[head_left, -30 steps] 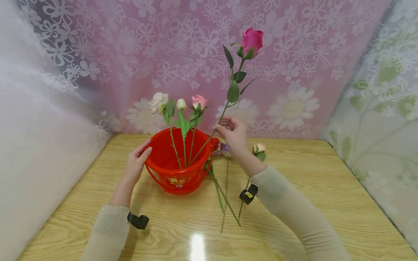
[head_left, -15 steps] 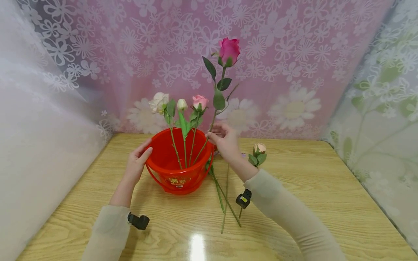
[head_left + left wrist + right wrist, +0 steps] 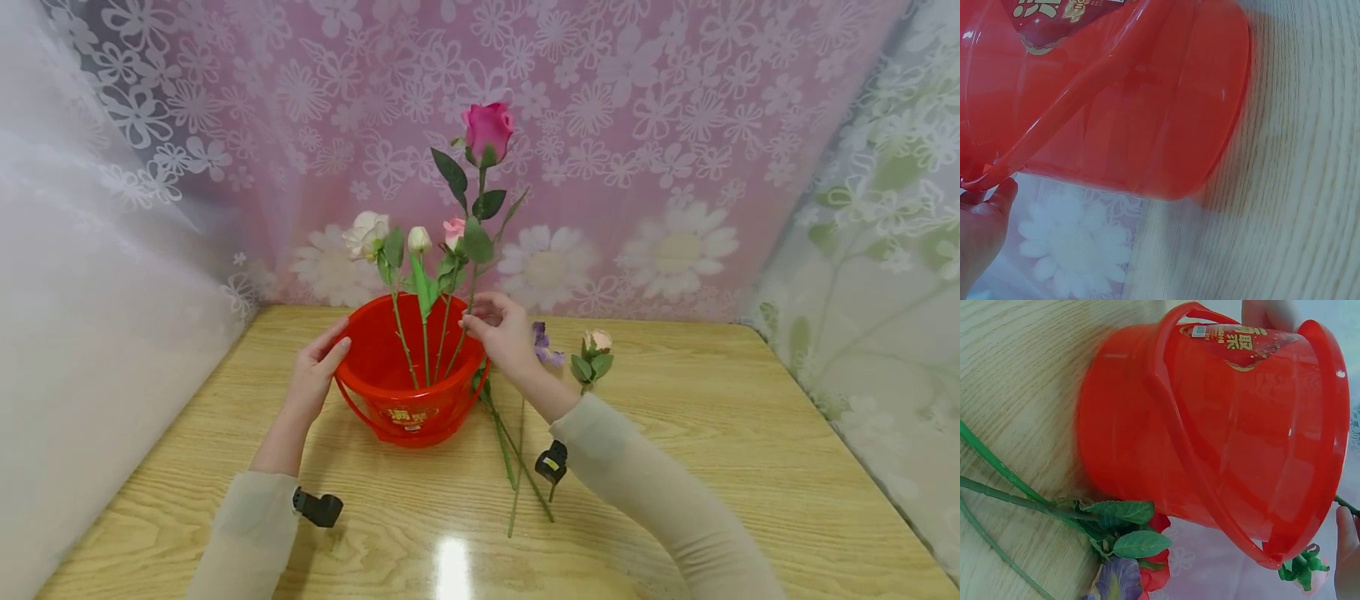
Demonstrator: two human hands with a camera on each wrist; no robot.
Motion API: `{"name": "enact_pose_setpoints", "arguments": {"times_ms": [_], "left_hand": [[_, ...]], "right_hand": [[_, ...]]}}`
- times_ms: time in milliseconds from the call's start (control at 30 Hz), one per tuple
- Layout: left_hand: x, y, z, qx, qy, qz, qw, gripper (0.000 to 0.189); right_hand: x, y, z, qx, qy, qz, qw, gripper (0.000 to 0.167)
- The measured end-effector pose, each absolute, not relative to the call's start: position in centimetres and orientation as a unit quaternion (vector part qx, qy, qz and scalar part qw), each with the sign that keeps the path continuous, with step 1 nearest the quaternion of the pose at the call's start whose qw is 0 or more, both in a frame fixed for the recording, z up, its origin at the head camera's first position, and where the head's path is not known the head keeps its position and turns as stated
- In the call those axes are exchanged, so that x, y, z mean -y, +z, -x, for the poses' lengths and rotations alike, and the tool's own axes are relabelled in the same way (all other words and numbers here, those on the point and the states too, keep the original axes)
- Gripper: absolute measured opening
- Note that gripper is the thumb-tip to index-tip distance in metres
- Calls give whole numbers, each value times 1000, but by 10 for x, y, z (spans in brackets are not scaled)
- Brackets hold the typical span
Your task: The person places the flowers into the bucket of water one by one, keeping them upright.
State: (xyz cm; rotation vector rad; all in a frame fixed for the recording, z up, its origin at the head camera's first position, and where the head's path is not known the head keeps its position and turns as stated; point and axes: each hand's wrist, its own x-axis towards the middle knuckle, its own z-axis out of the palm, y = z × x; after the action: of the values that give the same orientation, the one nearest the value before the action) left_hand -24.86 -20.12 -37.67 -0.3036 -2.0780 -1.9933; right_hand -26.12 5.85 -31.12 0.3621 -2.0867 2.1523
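A red plastic bucket (image 3: pixel 442 421) stands on the table, its handle lowered to the near side. My left hand (image 3: pixel 307 379) holds its left rim between thumb and fingers. My right hand (image 3: pixel 508 337) pinches the stem of a magenta rose (image 3: pixel 488 132) at the bucket's right rim. The rose is nearly upright, its lower stem inside the bucket. Also in the bucket lean a white flower (image 3: pixel 367 236), a white tulip (image 3: pixel 418 241) and a pink rose (image 3: pixel 453 232), partly covered by the magenta rose's leaf. In the right wrist view, only part of the right hand shows at the lower right edge.
Right of the bucket lie a purple flower (image 3: pixel 547 347), a peach rose (image 3: pixel 597 343) and a red flower (image 3: pixel 1157 572), stems pointing toward the near edge. A pink floral curtain (image 3: pixel 637 158) hangs behind the wooden table (image 3: pixel 712 433), with pale curtains at both sides.
My right hand has moved left and slightly down with the magenta rose, which now stands straighter and overlaps the pink rose. The left hand and bucket have stayed put.
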Motion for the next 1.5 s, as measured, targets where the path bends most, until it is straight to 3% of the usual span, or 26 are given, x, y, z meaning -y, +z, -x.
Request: {"name": "enact_pose_setpoints", "arguments": {"times_ms": [533, 1000, 1500], "left_hand": [[202, -378, 250, 711, -684, 103, 125, 44], [202, -377, 248, 710, -688, 102, 113, 45], [201, -377, 249, 707, -690, 102, 120, 44]], "right_hand": [[-52, -315, 261, 719, 679, -144, 48, 23], [-40, -317, 276, 770, 613, -154, 89, 23], [-42, -317, 292, 743, 658, -118, 36, 28]]}}
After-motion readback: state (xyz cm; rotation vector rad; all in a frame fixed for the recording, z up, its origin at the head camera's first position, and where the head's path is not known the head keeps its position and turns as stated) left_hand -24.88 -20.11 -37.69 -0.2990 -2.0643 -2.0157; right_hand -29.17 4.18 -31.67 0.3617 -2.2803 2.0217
